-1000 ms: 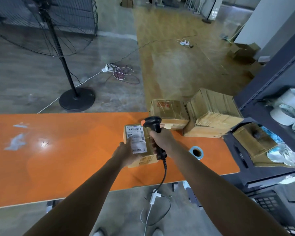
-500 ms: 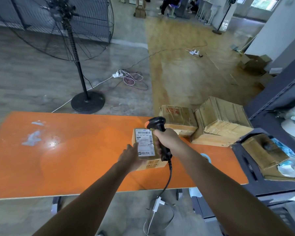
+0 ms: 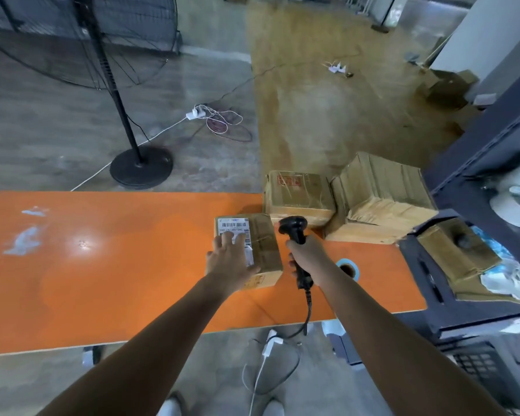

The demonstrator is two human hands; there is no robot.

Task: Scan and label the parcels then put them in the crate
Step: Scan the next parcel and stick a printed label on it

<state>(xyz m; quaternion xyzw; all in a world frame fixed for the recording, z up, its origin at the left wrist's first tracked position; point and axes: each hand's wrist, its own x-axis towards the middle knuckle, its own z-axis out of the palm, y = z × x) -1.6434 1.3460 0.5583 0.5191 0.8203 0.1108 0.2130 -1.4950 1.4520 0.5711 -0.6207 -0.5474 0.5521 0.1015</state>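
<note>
Parcel (image 3: 264, 250) first: what does it look like?

– A small brown cardboard box taped shut, with a white label (image 3: 233, 227) on the left part of its top face. The label carries a barcode and a line of digits; the smaller print is too blurred to read.

And what is it sitting on?

– An orange tabletop (image 3: 102, 265) with pale scuffs toward its left end. The parcel lies in the right half, nearer the far edge than the near one. Just behind it, at the far edge, is another brown box (image 3: 299, 199) with a red mark on top, and to the right of that a bigger stack of boxes (image 3: 382, 199). A roll of tape (image 3: 347, 267) lies flat near the right end.

The room?

– Grey and tan floor (image 3: 312, 115), a standing fan (image 3: 141, 166) beyond the far edge, and a dark rack (image 3: 478, 151) off the right end.

Where are the hands?

– The left hand (image 3: 231, 262) lies flat on top of the parcel, its fingers (image 3: 228, 235) straight and spread, pressing on the label without curling round anything. The right hand (image 3: 305, 256) is wrapped round the handle of a black scanner (image 3: 293, 228), held just to the right of the parcel and not touching it. The scanner's cord (image 3: 308, 310) hangs down past the near edge.
</note>
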